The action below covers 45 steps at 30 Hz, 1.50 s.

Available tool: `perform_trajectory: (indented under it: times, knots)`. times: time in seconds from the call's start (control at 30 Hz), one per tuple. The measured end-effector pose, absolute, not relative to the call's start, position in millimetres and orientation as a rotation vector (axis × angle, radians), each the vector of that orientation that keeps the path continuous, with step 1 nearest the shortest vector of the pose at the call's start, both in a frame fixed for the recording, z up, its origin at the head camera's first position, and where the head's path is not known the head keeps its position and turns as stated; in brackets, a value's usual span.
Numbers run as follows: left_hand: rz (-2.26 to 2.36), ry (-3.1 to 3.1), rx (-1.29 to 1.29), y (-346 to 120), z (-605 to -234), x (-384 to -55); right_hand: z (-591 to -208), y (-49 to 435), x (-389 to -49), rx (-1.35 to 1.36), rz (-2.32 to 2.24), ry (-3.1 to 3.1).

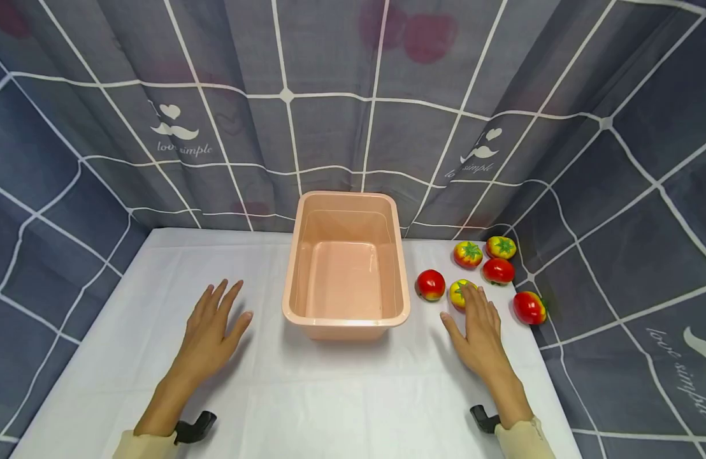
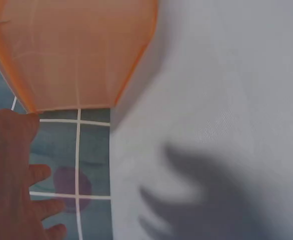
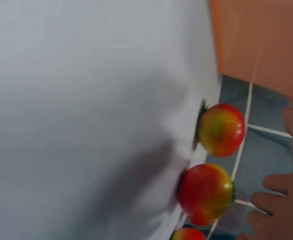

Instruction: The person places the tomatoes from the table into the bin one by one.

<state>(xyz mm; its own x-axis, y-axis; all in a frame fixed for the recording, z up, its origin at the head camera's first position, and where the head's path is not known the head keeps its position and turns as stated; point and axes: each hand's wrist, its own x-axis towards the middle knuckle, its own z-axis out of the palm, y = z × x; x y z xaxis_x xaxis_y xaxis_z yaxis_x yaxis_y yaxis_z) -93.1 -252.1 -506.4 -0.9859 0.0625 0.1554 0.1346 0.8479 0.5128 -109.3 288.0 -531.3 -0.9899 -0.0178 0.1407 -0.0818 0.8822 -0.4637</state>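
"Where's the bin [image 1: 347, 321]?"
"Centre of the head view, upright on the white cloth [image 1: 261, 395], its far end near the grey curtain [image 1: 330, 134]."
"And the tomatoes [image 1: 430, 285]?"
"6, right of centre: 1 red near the bin, 1 yellow tomato [image 1: 457, 296] below it to the right, 3 grouped farther up, 1 by the cloth's right edge."
"The left hand [image 1: 206, 341]?"
"Lower left, wide, fingers spread, over the cloth."
"The right hand [image 1: 480, 338]?"
"Lower right, also wide, thumb out; its fingertips overlap the yellow tomato. I cannot tell whether they touch it. The right wrist view shows curtain between the fingers and 2 tomatoes."
"At the wrists?"
"Each has a black mount [image 1: 197, 428] and a pale sleeve [image 1: 146, 445]."
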Motion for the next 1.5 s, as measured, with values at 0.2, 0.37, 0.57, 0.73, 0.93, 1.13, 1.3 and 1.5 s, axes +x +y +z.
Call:
perform_trajectory:
  times: [0.2,0.37,0.57,0.73,0.93,1.13,1.3,1.5]
  knots:
    - [-1.165,-2.834,-0.181,-244.5,-504.6,-99.8,-539.6,297.8,-114.9,0.051,0.779,-2.853]
    - [-1.427,-2.694,-0.267,-230.9,-504.4,-105.5,-546.0,303.0,-120.2,0.021,0.821,-2.800]
    - [-1.824,-2.414,-0.371,-214.8,-504.4,-110.3,-548.4,304.0,-127.9,-0.098,0.956,-2.769]
    - [-2.023,-2.224,-0.468,-202.2,-501.0,-110.3,-549.3,305.2,-134.4,-0.244,1.069,-2.780]
    - [-2.066,-2.192,-0.528,-186.3,-498.5,-106.0,-554.4,307.6,-139.1,-0.316,1.103,-2.792]
    - [-2.024,-2.195,-0.538,-178.4,-499.7,-105.3,-558.7,305.6,-143.0,-0.303,1.100,-2.721]
    - [-2.026,-2.182,-0.531,-176.6,-500.9,-106.2,-559.2,304.8,-144.0,-0.315,1.105,-2.695]
    - [-2.025,-2.187,-0.515,-176.1,-501.3,-106.3,-559.7,304.6,-144.8,-0.281,1.098,-2.668]
